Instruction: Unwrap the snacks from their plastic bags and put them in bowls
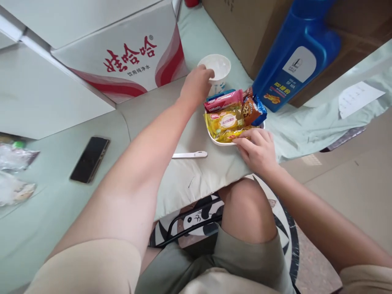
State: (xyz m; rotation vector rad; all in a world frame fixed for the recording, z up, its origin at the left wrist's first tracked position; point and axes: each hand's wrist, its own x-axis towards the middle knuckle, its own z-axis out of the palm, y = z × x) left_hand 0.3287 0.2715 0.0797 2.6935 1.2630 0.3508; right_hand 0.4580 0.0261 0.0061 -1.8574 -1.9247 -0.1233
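Head view: paper cup (218,69) stands upright on the bench (190,175), mouth up, just behind the white plate (218,141). Cup interior looks white; I cannot tell whether anything is in it. My left hand (196,83) is curled loosely on the cup's near-left rim and side, fingers touching it, not clearly clamped.

Plate holds a heap of wrapped snacks: pink packet (223,101) at the back, long axis running left-right and tilted slightly up to the right; yellow packet (225,121) below it, same rough left-right axis; orange-brown packet (250,110) to the right, with blue wrappers (partly hidden) peeking out behind. My right hand (259,151) rests at the plate's near-right edge, fingers half bent, tips on the lowest yellow wrapper and the plate rim; whether it grips anything I cannot tell.

White plastic spoon (190,154) lies flat on the bench, near the plate's left, long axis left-right, wider end pointing right. Black phone (90,159) lies face up further left, well apart. Blue jug (295,53) stands behind the plate, leaning on a brown carton (245,28).
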